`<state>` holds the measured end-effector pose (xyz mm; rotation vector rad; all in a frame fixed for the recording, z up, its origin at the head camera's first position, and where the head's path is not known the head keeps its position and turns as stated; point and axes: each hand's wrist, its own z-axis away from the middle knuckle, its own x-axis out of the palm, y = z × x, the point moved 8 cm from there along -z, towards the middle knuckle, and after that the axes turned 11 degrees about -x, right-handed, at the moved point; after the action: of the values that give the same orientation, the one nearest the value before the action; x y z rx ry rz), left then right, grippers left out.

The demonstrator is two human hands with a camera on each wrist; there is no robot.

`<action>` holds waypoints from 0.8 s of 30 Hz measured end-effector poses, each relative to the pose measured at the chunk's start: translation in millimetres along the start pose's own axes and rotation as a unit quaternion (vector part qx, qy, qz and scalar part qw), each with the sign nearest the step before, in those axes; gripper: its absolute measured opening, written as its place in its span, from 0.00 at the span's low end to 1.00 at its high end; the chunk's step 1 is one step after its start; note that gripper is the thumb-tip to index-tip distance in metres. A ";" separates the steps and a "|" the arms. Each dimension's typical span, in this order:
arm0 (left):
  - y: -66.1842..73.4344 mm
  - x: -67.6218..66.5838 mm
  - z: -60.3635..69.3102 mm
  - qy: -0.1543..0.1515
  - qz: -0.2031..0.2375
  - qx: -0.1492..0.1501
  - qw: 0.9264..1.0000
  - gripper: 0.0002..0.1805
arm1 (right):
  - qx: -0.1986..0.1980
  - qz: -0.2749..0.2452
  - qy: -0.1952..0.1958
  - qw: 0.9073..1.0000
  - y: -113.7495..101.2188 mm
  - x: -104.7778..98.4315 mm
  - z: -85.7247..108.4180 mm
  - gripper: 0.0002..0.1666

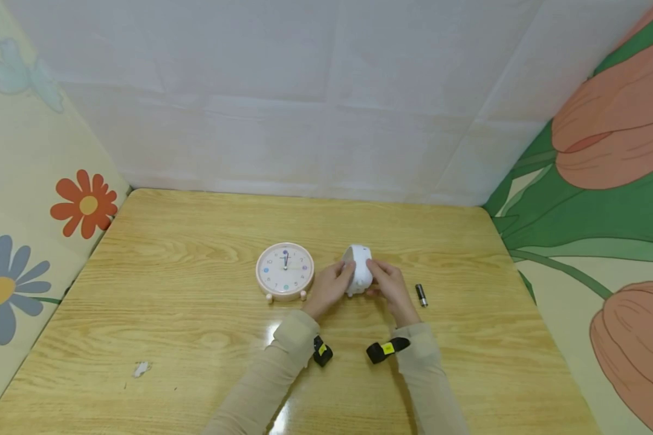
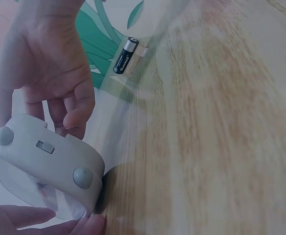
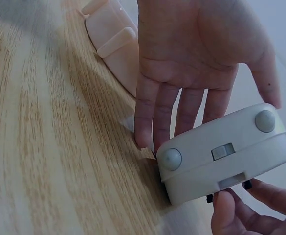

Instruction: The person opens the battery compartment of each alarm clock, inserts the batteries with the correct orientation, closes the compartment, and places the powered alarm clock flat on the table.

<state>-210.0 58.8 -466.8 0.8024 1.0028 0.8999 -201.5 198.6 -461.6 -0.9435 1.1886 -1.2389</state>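
Observation:
Just above the table, both hands hold a small white clock on edge. Its underside, with two round feet and a slide switch, shows in the left wrist view and in the right wrist view. My left hand grips the clock's left side, thumb toward me. My right hand pinches the opposite side, its fingertips close to small black knobs on the back. Right of that hand lies a black battery with a silver end.
A round pink alarm clock with two feet lies face up on the wooden table, left of my hands. A small white scrap lies at the front left. A white sheet hangs behind the table; flower-printed panels flank it.

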 end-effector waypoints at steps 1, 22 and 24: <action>0.8 0.4 0.3 -0.001 -0.004 0.001 1.000 0.36 | 0.001 0.000 0.001 1.000 -0.3 0.0 0.3 0.27; 3.6 3.9 -1.2 -0.032 0.027 0.003 0.999 0.31 | -0.025 0.015 0.004 1.000 -4.7 -1.7 1.6 0.27; 4.1 4.0 -1.4 -0.033 0.030 0.010 0.999 0.31 | -0.027 0.014 0.004 1.000 -5.4 -2.1 1.3 0.27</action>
<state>-211.3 64.3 -465.0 0.8784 0.9354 0.9110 -201.1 199.9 -455.8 -0.9594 1.2436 -1.1949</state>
